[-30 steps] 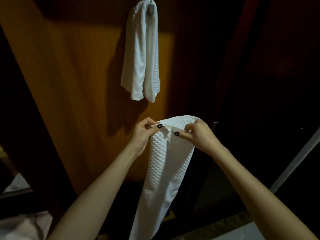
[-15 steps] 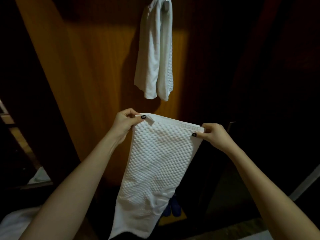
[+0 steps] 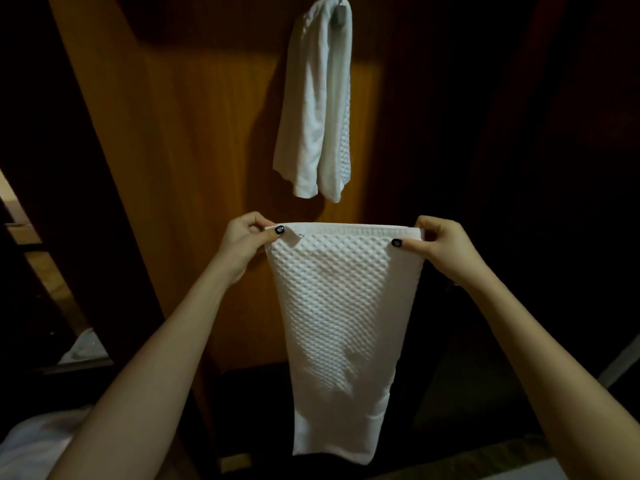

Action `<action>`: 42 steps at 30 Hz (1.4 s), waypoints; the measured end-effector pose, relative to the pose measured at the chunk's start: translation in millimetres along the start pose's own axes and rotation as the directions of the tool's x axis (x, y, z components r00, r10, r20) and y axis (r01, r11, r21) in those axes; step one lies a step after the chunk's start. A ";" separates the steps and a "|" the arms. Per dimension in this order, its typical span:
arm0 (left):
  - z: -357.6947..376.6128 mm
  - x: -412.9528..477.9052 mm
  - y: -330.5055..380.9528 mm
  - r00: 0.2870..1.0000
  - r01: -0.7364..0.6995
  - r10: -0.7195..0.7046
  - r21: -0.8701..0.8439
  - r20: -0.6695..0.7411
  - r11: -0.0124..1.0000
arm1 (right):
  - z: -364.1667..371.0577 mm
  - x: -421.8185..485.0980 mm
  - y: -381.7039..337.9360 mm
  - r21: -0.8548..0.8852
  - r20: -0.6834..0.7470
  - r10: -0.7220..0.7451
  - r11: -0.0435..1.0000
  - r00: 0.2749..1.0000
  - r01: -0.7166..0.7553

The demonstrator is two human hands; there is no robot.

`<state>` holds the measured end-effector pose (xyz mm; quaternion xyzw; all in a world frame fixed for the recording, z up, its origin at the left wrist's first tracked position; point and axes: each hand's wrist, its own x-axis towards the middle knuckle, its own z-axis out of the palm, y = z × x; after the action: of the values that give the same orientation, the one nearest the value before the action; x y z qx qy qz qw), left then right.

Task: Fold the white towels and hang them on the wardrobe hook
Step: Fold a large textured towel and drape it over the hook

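Below the hung towel (image 3: 317, 98) on its hook (image 3: 340, 13), the textured towel (image 3: 341, 317) hangs taut; left hand (image 3: 247, 242) and right hand (image 3: 440, 244) pinch its top corners.

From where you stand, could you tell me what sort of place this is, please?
Likely a bedroom or hotel room, by a wooden wardrobe: a hanging towel on its hook, a second towel held up before it.
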<state>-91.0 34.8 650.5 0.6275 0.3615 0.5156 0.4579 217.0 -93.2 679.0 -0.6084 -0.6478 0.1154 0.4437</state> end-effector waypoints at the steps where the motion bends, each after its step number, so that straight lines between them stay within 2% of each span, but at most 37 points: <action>1: 3.0 1.3 2.7 1.000 -0.021 0.020 0.040 0.015 0.999 | -1.9 -2.5 -0.1 -0.050 -0.043 -0.023 0.999 0.999 0.021; 4: 10.9 5.1 11.9 0.992 -0.117 0.103 0.221 0.072 0.968 | -7.3 -6.6 2.0 -0.118 -0.155 -0.065 0.992 0.986 0.047; 6: 15.5 3.0 18.9 0.988 -0.134 0.109 0.251 0.111 0.959 | -11.1 -7.8 4.2 -0.147 -0.188 -0.068 0.988 0.980 0.040; 10: 19.0 -7.8 22.5 0.956 0.034 -0.067 0.119 0.286 0.992 | -21.1 -11.2 13.0 -0.300 -0.171 -0.068 0.954 0.983 0.014; 12: 22.4 -10.8 18.6 0.948 0.028 -0.085 0.187 0.307 0.982 | -29.3 -12.3 15.9 -0.321 -0.143 -0.068 0.947 0.987 0.019; 14: 27.5 -8.2 13.6 0.970 -0.095 -0.003 0.393 0.241 0.915 | -31.5 -15.0 17.6 -0.330 -0.095 -0.062 0.943 0.993 0.028; 16: 34.4 -6.1 7.6 0.971 -0.217 0.112 0.587 0.210 0.780 | -25.1 -19.4 20.2 -0.393 -0.090 -0.037 0.920 0.995 -0.001; 18: 42.4 -7.0 -1.4 0.968 -0.249 0.159 0.662 0.194 0.707 | -15.6 -23.6 24.3 -0.494 -0.121 0.006 0.867 0.993 -0.065; 19: 47.3 -8.8 -6.8 0.973 -0.228 0.153 0.648 0.171 0.727 | -11.4 -25.6 26.6 -0.529 -0.132 0.030 0.843 0.991 -0.096; 22: 66.5 -15.9 -18.8 0.998 -0.054 0.034 0.436 0.053 0.898 | -2.9 -31.8 35.0 -0.508 -0.156 0.101 0.845 0.983 -0.167; 24: 78.6 -19.5 -23.9 0.999 0.025 -0.035 0.293 0.027 0.956 | 1.4 -37.1 36.6 -0.381 -0.145 0.157 0.902 0.977 -0.202; 27: 92.8 -25.8 -22.8 0.995 0.062 -0.073 0.148 0.070 0.987 | 7.8 -42.2 30.1 -0.131 -0.066 0.172 0.975 0.983 -0.180; 31: 106.6 -29.6 -6.9 0.983 -0.035 0.010 0.134 0.185 0.990 | 14.3 -33.4 10.5 0.091 0.039 0.176 0.980 0.984 -0.179; 35: 107.5 -26.3 4.4 0.971 -0.166 0.120 0.223 0.206 0.961 | 16.1 -26.4 -7.1 0.113 0.322 0.160 0.972 0.933 -0.206; 36: 105.6 -25.8 4.4 0.968 -0.193 0.145 0.235 0.205 0.953 | 17.1 -25.4 -11.1 0.112 0.333 0.133 0.977 0.934 -0.180; 39: 99.4 -27.3 7.7 0.960 -0.225 0.178 0.219 0.217 0.949 | 18.9 -23.6 -22.9 0.127 0.240 0.050 0.988 0.970 -0.083; 42: 95.3 -26.4 13.6 0.955 -0.249 0.194 0.252 0.225 0.935 | 20.7 -21.0 -33.4 -0.055 0.169 -0.100 0.992 0.981 0.111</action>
<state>-3.6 -13.2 650.4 0.7700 0.3098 0.4440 0.3375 176.6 -111.6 680.9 -0.5754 -0.7173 0.1208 0.3739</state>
